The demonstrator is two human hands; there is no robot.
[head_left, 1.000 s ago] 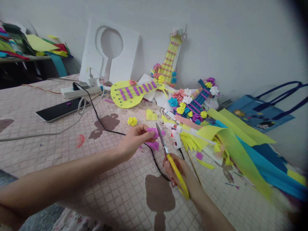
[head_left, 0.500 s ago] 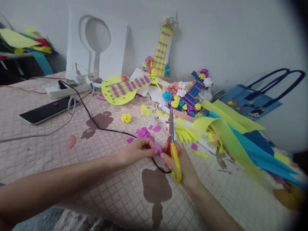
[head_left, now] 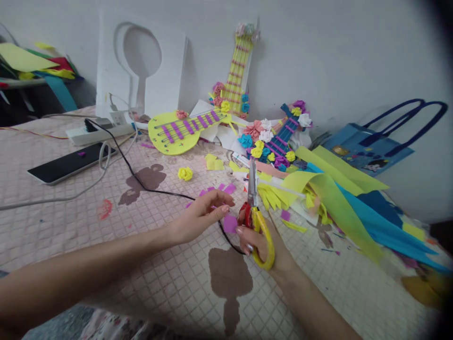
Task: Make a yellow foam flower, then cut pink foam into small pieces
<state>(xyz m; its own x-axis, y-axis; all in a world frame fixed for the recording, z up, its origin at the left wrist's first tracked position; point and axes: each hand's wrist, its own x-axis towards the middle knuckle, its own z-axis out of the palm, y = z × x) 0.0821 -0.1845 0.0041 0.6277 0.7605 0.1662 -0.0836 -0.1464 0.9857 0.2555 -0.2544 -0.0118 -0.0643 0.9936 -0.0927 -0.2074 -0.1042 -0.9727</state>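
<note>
My right hand [head_left: 264,243] grips scissors [head_left: 252,184] with red and yellow handles, their blades pointing up and away from me. Its thumb and a finger also pinch a small purple paper square [head_left: 230,224]. My left hand [head_left: 201,215] is just left of that square, with thumb and fingers apart and nothing seen between them. Behind its fingers lie several purple paper pieces [head_left: 226,188], partly hidden. A crumpled yellow paper flower [head_left: 185,174] rests farther back on the quilted tablecloth [head_left: 170,283].
A black cable [head_left: 159,192] runs under my hands. Paper guitars, one yellow [head_left: 177,141] and one blue [head_left: 283,139], stand at the back. Yellow and blue paper sheets [head_left: 339,212] lie right, near a blue bag [head_left: 368,146]. A tablet-like slab [head_left: 67,163] lies left.
My left hand has let go of the purple paper and its fingers have opened. The square now shows flat in my right hand, and the scissor handles have turned slightly.
</note>
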